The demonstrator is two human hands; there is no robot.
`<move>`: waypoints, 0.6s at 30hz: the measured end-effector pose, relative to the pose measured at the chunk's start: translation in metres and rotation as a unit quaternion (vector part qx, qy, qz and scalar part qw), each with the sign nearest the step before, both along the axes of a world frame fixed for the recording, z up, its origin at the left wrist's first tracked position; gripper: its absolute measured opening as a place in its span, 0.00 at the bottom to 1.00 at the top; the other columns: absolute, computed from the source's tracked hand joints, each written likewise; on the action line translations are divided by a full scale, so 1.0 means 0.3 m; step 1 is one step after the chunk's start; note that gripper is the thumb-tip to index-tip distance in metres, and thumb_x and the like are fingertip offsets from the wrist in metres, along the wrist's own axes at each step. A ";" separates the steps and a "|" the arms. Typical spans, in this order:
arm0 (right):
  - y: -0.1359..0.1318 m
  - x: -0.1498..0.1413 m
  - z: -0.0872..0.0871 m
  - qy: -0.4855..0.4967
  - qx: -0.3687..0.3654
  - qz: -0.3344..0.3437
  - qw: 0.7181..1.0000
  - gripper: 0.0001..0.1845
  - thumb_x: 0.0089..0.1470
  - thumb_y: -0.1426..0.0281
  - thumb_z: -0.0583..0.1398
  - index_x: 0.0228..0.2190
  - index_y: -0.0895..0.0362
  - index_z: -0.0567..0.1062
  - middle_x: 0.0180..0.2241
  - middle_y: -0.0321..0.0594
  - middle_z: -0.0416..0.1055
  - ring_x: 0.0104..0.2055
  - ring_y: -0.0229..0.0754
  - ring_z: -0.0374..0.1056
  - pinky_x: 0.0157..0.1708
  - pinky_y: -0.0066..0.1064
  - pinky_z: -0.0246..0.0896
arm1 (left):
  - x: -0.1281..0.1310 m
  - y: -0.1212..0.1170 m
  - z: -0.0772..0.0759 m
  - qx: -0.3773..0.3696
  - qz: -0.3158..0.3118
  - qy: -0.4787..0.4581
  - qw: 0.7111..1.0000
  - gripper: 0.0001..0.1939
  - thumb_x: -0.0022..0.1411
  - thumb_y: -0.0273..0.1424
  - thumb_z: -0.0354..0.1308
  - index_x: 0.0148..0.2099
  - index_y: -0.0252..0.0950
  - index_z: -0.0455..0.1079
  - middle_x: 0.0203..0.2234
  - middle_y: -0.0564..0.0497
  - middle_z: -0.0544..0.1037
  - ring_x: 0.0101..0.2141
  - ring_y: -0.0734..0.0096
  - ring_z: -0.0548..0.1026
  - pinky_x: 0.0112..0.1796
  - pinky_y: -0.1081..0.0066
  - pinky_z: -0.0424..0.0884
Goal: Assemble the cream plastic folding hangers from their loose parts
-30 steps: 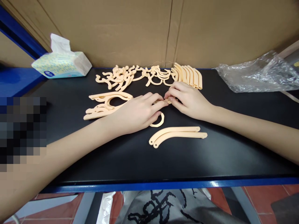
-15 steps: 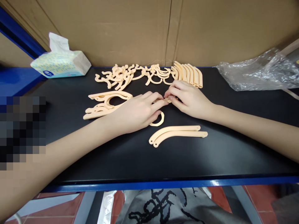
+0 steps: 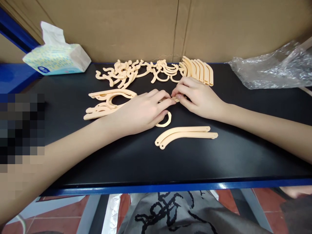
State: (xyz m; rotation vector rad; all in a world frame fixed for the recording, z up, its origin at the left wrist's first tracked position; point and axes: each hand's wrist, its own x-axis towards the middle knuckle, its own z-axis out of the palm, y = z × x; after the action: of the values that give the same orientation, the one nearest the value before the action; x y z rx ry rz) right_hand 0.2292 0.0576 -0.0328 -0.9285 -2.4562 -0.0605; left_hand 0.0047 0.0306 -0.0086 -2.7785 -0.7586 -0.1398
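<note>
My left hand point(image 3: 149, 112) and my right hand point(image 3: 196, 97) meet near the middle of the black table. Between their fingertips is a small beige plastic hanger piece point(image 3: 175, 99), pinched from both sides and mostly hidden. A curved beige hook point(image 3: 168, 121) pokes out below my left fingers; whether it joins the held piece is hidden. Closer to me, two curved hanger arms point(image 3: 186, 133) lie side by side. Left of my left wrist rest folded beige hangers point(image 3: 109, 94), partly covered by that hand.
Along the back lie a heap of beige hooks point(image 3: 122, 73), more curved pieces point(image 3: 163, 70) and a row of hanger arms point(image 3: 200, 71). A tissue pack point(image 3: 57, 60) stands back left, a clear plastic bag point(image 3: 258, 73) back right. Cardboard point(image 3: 122, 29) walls the rear.
The whole scene sits slightly higher in view, as the camera has tilted a little. Both hands keep their pinch on the piece with hardly any visible shift.
</note>
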 end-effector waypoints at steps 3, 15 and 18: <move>0.000 0.000 0.000 -0.004 0.003 -0.001 1.000 0.13 0.62 0.70 0.49 0.36 0.56 0.73 0.36 0.46 0.68 0.41 0.50 0.65 0.42 0.42 0.61 | 0.000 0.002 -0.003 0.001 -0.001 0.001 1.000 0.20 0.71 0.31 0.44 0.61 0.31 0.62 0.51 0.41 0.70 0.46 0.57 0.71 0.45 0.60 0.71; 0.001 0.000 -0.003 0.000 0.011 0.001 1.000 0.12 0.63 0.70 0.49 0.36 0.55 0.73 0.36 0.44 0.68 0.41 0.50 0.65 0.41 0.42 0.62 | 0.002 0.004 -0.002 0.005 0.000 -0.002 1.000 0.19 0.71 0.31 0.43 0.60 0.31 0.63 0.51 0.41 0.70 0.46 0.58 0.71 0.46 0.61 0.71; 0.001 -0.001 -0.002 -0.005 0.009 0.000 1.000 0.13 0.63 0.70 0.49 0.36 0.57 0.73 0.36 0.46 0.68 0.41 0.50 0.65 0.42 0.42 0.62 | 0.002 0.004 -0.002 0.005 -0.001 -0.003 1.000 0.19 0.71 0.31 0.43 0.60 0.31 0.63 0.51 0.41 0.70 0.46 0.58 0.71 0.46 0.60 0.71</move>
State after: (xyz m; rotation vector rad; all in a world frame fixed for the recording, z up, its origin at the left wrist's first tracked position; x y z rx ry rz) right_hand 0.2289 0.0578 -0.0332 -0.9240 -2.4613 -0.0869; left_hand 0.0054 0.0319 -0.0093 -2.7719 -0.7539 -0.1523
